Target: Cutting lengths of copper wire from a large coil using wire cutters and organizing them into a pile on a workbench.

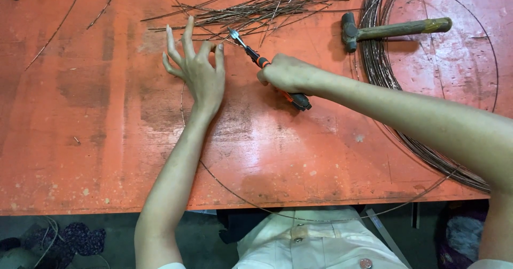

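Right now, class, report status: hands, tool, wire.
Right hand gripping pliers. Left hand pinning wire on table. Cut pieces ahead, hammer aside.

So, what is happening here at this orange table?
A person works with wire at an orange table. The right hand grips a pair of pliers with orange and black handles, its tip pointing toward a pile of cut wire pieces. The left hand is spread open, fingers on the table beside the plier tip, where a thin wire runs from under the hand in a long loop off the table's near edge. A coil of wire and a hammer lie to the right.
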